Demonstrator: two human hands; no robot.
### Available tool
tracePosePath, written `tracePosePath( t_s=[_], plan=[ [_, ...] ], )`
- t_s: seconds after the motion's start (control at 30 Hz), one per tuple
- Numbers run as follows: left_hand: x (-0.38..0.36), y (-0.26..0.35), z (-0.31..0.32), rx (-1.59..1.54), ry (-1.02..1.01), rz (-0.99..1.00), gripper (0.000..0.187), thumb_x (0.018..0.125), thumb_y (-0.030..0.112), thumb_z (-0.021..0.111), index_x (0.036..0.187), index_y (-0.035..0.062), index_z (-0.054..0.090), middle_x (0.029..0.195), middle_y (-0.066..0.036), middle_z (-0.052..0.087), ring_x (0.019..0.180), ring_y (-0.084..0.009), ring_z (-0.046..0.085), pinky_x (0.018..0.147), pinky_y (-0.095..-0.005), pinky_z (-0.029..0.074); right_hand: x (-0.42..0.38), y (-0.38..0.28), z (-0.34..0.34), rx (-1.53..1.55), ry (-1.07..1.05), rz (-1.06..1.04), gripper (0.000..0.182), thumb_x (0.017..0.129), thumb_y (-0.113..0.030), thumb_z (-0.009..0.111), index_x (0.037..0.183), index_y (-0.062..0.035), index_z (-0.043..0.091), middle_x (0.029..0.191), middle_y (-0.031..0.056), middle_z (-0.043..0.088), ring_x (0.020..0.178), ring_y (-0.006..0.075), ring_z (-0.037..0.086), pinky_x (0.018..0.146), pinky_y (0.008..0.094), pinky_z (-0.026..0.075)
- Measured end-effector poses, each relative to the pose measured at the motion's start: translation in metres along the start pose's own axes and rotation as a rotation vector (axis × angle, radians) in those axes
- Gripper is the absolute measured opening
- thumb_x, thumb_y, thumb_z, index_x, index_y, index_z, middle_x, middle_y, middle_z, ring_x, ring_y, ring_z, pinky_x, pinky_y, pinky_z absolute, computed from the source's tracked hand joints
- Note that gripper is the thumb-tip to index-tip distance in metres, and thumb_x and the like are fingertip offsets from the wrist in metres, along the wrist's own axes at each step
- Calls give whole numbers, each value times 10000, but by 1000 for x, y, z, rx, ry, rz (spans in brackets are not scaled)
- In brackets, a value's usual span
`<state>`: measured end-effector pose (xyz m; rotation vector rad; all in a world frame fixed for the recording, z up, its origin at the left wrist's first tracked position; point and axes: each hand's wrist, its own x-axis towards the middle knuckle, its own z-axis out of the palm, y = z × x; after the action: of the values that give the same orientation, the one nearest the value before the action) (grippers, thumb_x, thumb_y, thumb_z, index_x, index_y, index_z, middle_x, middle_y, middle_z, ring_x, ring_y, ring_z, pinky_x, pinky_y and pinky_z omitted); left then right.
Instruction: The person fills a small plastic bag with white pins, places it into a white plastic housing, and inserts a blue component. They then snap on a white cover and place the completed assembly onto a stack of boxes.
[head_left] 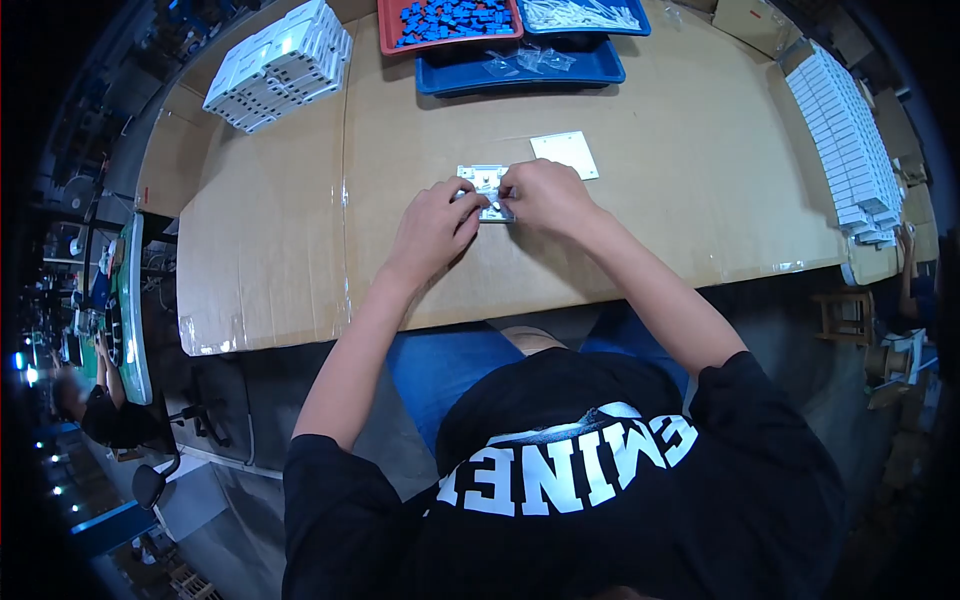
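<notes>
On the cardboard-covered table lies a small white plastic housing (487, 178), with its upper edge showing between my hands. My left hand (437, 225) is at its left side, fingers bent and pressed onto it. From the right, my right hand (545, 195) reaches over the housing with thumb and fingers pinched; anything between them is too small to name. A flat white square plate (566, 154) lies just behind my right hand. The fingers partly cover the housing's middle and lower part.
At the back stand a red tray (450, 45) of blue parts, a blue tray (585, 30) of white pieces and another blue tray (520, 82) with clear bags. White stacks stand left (278, 70) and right (843, 145). Two other people are at the far sides.
</notes>
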<state>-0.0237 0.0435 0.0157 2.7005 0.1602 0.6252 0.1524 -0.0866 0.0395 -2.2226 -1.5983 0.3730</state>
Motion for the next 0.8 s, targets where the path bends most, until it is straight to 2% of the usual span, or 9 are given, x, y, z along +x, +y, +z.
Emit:
tracePosePath(
  t_s=[0.07, 0.27, 0.4, 0.5, 0.57, 0.67, 0.8],
  plan=[
    [-4, 0, -1, -46, -27, -8, 172, 898, 146, 723, 1056, 78, 735, 1059, -95, 668, 930, -297, 648, 813, -431, 523, 6, -4, -2, -130, -27, -15, 173, 814, -169, 717, 954, -108, 798, 915, 157, 755, 871, 342, 745, 740, 495, 580],
    [-10, 1, 2, 6, 10, 20, 255, 918, 194, 718, 1142, 73, 708, 1111, -105, 664, 953, -308, 634, 836, -437, 506, 14, -4, 18, -262, 112, -122, 121, 809, -143, 697, 877, -69, 764, 910, 183, 753, 848, 357, 749, 727, 474, 588],
    [-11, 5, 7, 81, 5, -6, 270, 927, 214, 713, 1154, 69, 706, 1138, -99, 660, 962, -291, 625, 849, -425, 495, 12, -3, 16, -227, 142, -131, 135, 805, -147, 695, 884, -61, 764, 910, 180, 751, 833, 352, 750, 707, 467, 588],
    [-11, 3, 4, 87, 15, 34, 286, 936, 225, 706, 1176, 71, 702, 1155, -94, 653, 977, -279, 616, 860, -421, 489, 12, -4, 7, -240, 74, -104, 132, 805, -152, 692, 859, -52, 760, 887, 182, 748, 820, 353, 750, 696, 472, 587],
    [-12, -2, 1, 82, -25, 94, 284, 940, 217, 700, 1181, 66, 700, 1161, -93, 650, 977, -280, 611, 862, -419, 494, 13, 1, 9, -293, 67, -195, 109, 794, -132, 688, 829, -71, 770, 886, 132, 749, 844, 338, 734, 733, 480, 579],
    [-11, -6, -5, 65, -49, 139, 279, 944, 207, 694, 1178, 54, 696, 1149, -102, 659, 984, -290, 619, 874, -422, 504, 10, 1, -1, -316, 54, -268, 100, 790, -136, 697, 827, -77, 769, 869, 125, 746, 853, 336, 733, 724, 478, 576],
    [-11, -11, -4, 22, -48, 131, 271, 944, 194, 692, 1168, 41, 694, 1133, -114, 670, 995, -302, 630, 885, -424, 513, 14, -3, -1, -344, 27, -228, 96, 782, -138, 708, 833, -82, 766, 860, 130, 741, 856, 335, 732, 712, 478, 572]
  ],
)
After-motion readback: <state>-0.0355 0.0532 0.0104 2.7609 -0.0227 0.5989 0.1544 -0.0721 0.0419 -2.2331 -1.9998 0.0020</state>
